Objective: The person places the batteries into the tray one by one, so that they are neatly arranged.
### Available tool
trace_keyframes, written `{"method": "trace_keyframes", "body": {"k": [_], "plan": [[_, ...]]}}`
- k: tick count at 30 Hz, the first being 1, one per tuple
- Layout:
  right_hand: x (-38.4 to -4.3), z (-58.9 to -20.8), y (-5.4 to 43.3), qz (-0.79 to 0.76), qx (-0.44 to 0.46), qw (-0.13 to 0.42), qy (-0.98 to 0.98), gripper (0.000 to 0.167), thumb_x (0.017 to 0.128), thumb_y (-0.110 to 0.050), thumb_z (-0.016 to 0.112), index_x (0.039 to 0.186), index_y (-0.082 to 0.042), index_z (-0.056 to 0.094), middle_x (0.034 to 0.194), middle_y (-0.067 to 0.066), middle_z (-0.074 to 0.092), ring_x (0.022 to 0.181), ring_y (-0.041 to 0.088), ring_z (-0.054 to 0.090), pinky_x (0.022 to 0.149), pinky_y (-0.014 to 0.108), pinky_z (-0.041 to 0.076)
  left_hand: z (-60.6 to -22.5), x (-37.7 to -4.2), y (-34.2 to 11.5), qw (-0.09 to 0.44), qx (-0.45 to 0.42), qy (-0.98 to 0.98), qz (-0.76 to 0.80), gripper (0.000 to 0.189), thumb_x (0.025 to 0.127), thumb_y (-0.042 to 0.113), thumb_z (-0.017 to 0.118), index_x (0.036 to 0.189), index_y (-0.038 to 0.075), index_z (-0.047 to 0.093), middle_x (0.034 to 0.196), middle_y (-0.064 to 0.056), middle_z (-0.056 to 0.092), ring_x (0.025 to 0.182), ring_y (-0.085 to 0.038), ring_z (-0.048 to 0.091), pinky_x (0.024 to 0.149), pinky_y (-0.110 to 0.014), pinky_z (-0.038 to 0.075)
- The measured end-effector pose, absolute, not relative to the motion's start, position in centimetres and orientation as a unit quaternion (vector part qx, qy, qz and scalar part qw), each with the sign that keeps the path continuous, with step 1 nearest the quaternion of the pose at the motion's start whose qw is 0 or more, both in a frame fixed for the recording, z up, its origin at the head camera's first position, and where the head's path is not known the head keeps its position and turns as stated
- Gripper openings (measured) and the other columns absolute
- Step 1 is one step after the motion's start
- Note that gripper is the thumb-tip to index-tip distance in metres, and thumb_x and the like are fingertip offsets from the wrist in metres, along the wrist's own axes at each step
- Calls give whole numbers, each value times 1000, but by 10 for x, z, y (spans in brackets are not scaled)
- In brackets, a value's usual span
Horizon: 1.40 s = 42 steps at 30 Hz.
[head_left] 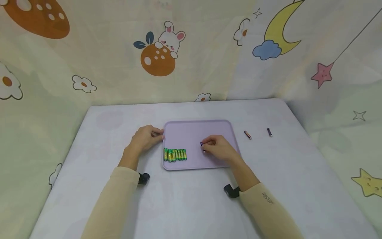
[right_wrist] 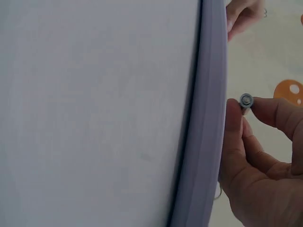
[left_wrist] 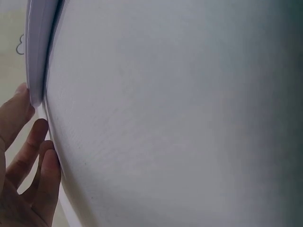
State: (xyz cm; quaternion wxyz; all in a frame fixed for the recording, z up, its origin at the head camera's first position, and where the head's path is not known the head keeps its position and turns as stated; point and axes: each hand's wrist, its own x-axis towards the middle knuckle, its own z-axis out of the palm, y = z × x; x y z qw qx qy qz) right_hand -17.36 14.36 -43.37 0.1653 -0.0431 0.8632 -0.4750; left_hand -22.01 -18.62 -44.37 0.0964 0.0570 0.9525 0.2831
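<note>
In the head view a shallow lilac tray (head_left: pixel 197 127) lies on the table. My right hand (head_left: pixel 219 147) is over the tray's right half and pinches a small dark battery (head_left: pixel 204 151) between thumb and fingertips. The right wrist view shows the end of this battery (right_wrist: pixel 246 100) facing the camera. At the tray's left edge my left hand (head_left: pixel 146 137) touches the rim with its fingertips, the fingers loosely bent. Several green and yellow batteries (head_left: pixel 175 155) stand in a side-by-side row in the tray's lower left part.
To the right of the tray, a reddish-brown battery (head_left: pixel 247 135) and a dark battery (head_left: pixel 269 132) lie apart on the white-covered table (head_left: pixel 185 205). Behind the table hangs a patterned cloth (head_left: pixel 113 49), which also covers both sides.
</note>
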Motion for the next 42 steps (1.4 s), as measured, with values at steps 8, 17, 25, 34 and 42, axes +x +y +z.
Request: {"method": "trace_keyframes", "body": {"k": [8,17,25,34,42], "plan": [[-172,-434,121,-494,-45,178,850,21,93,-15,71,111,-6,73,94,5,75,82,17,68,76,28,51,-435,-221,-183,89,56,954,281,39,94,41,74,129,24,74,120,-6,72,109,-26,66,91,-49,51],[-171,-439,106,-503,-51,184,843,18,93,-13,72,107,-2,71,89,7,74,77,14,71,78,28,56,-435,-222,-183,96,49,954,278,40,94,43,73,130,25,73,121,-6,71,109,-26,65,91,-49,51],[-170,-436,112,-482,-31,182,857,20,94,-19,72,110,-8,70,93,4,74,82,15,71,88,34,52,-436,-222,-183,104,45,954,277,40,95,43,73,131,25,73,122,-6,70,109,-26,64,91,-48,51],[-178,-427,154,-459,-22,162,873,24,99,-23,69,116,-6,69,99,7,74,91,20,70,86,35,53,-437,-222,-184,105,44,953,281,41,95,43,73,131,25,73,123,-6,70,110,-27,64,92,-48,51],[-186,-422,202,-438,-21,125,890,31,100,-23,67,121,-1,67,103,13,73,93,25,69,80,31,54,-442,-221,-185,104,47,951,287,40,94,43,73,130,25,73,123,-6,69,109,-26,65,90,-46,51]]}}
